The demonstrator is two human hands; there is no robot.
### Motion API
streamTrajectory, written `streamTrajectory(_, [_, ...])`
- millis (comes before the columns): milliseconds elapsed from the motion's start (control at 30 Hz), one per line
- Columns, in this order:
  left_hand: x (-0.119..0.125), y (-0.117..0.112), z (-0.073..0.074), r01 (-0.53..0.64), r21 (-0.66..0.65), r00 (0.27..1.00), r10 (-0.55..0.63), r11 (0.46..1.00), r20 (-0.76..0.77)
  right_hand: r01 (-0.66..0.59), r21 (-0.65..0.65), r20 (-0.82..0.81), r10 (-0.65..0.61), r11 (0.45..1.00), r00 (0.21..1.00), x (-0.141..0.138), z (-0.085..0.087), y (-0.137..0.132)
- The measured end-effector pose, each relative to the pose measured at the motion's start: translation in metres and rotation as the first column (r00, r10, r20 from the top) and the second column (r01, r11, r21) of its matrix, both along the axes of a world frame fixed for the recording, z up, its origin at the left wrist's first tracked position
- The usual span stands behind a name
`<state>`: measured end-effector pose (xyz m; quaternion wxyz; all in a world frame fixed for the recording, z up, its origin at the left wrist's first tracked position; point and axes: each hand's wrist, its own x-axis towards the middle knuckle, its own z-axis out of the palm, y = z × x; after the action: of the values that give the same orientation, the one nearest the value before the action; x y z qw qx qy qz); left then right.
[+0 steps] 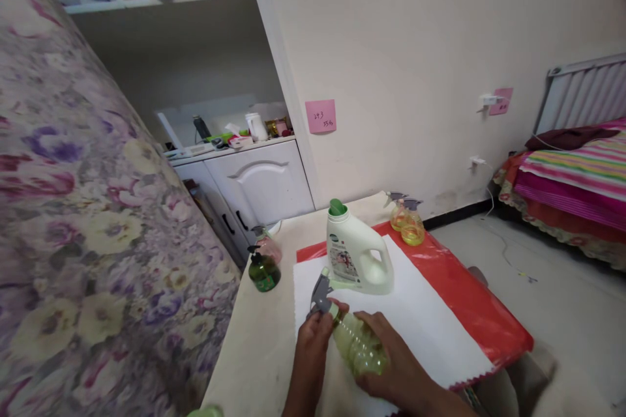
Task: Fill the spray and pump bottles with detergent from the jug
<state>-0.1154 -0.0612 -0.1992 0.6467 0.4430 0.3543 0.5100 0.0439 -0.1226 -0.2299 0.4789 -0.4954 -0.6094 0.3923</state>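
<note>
A clear yellow-green spray bottle (359,342) is tilted between my two hands over the near part of the table. My left hand (313,342) is closed around its neck, just below the grey spray head (320,293). Around the ribbed body wraps my right hand (396,361), with fingers and thumb on either side. Just beyond them, a white detergent jug (357,257) stands upright without a cap, its green spout showing at the mouth. Beneath the jug lies a white sheet (435,329).
To the left stand a dark green pump bottle (264,273) and a pinkish spray bottle (268,247). Yellow spray bottles (413,228) sit at the far right corner. A red covering (464,293) lies under the white sheet. A floral curtain (98,241) hangs at the left.
</note>
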Motion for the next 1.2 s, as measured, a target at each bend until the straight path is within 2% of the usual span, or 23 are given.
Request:
streamTrajectory(67, [-0.004, -0.002, 0.004, 0.070, 0.006, 0.998, -0.070, 0.998, -0.009, -0.107, -0.046, -0.189, 0.096, 0.993, 0.977, 0.005, 0.004, 0.001])
streamTrajectory(167, [-0.008, -0.004, 0.009, 0.113, -0.009, 0.993, -0.112, 0.994, 0.038, -0.262, -0.105, -0.526, 0.170, 0.959, 0.834, 0.009, 0.010, 0.000])
streamTrajectory(300, [-0.006, -0.006, 0.011, 0.132, -0.021, 0.983, -0.128, 0.991, 0.131, -0.400, -0.122, -0.842, 0.119, 0.908, 0.527, 0.000, 0.007, -0.007])
streamTrajectory(367, [-0.005, -0.007, 0.011, 0.145, -0.028, 0.976, -0.138, 0.989, 0.171, -0.424, -0.134, -0.922, 0.044, 0.896, 0.384, -0.007, 0.001, -0.008])
streamTrajectory(433, [-0.005, -0.008, 0.011, 0.149, -0.031, 0.970, -0.140, 0.988, 0.200, -0.434, -0.206, -0.952, -0.077, 0.877, 0.297, -0.013, -0.007, -0.008])
streamTrajectory(500, [-0.006, -0.008, 0.010, 0.157, -0.029, 0.966, -0.147, 0.987, 0.212, -0.498, -0.296, -0.946, -0.177, 0.815, 0.273, -0.015, -0.016, -0.005])
streamTrajectory(633, [-0.007, -0.010, 0.010, 0.202, -0.004, 0.956, -0.196, 0.979, 0.217, -0.680, -0.377, -0.926, -0.256, 0.629, 0.276, -0.014, -0.026, 0.003])
streamTrajectory(700, [-0.006, -0.012, 0.010, 0.212, 0.009, 0.950, -0.209, 0.977, 0.231, -0.714, -0.378, -0.924, -0.289, 0.590, 0.251, -0.014, -0.025, 0.005])
streamTrajectory(767, [-0.004, -0.014, 0.011, 0.205, 0.009, 0.947, -0.201, 0.979, 0.250, -0.703, -0.377, -0.922, -0.314, 0.602, 0.226, -0.016, -0.022, 0.006])
streamTrajectory(867, [0.001, -0.015, 0.009, 0.179, 0.011, 0.946, -0.175, 0.984, 0.274, -0.630, -0.379, -0.921, -0.345, 0.678, 0.182, -0.023, -0.018, 0.004])
streamTrajectory(933, [0.005, -0.014, 0.006, 0.150, 0.017, 0.949, -0.149, 0.989, 0.279, -0.597, -0.391, -0.915, -0.368, 0.701, 0.166, -0.027, -0.018, 0.004])
streamTrajectory(1067, [0.010, -0.011, 0.002, 0.066, 0.003, 0.977, -0.065, 0.998, 0.205, -0.571, -0.420, -0.901, -0.402, 0.705, 0.166, -0.031, -0.021, 0.006])
streamTrajectory(1133, [0.011, -0.012, 0.004, 0.061, -0.020, 0.985, -0.057, 0.998, 0.161, -0.585, -0.439, -0.894, -0.398, 0.682, 0.207, -0.029, -0.023, 0.008])
streamTrajectory(1200, [0.010, -0.014, 0.007, 0.085, -0.048, 0.986, -0.077, 0.995, 0.148, -0.615, -0.418, -0.908, -0.333, 0.669, 0.255, -0.026, -0.025, 0.010])
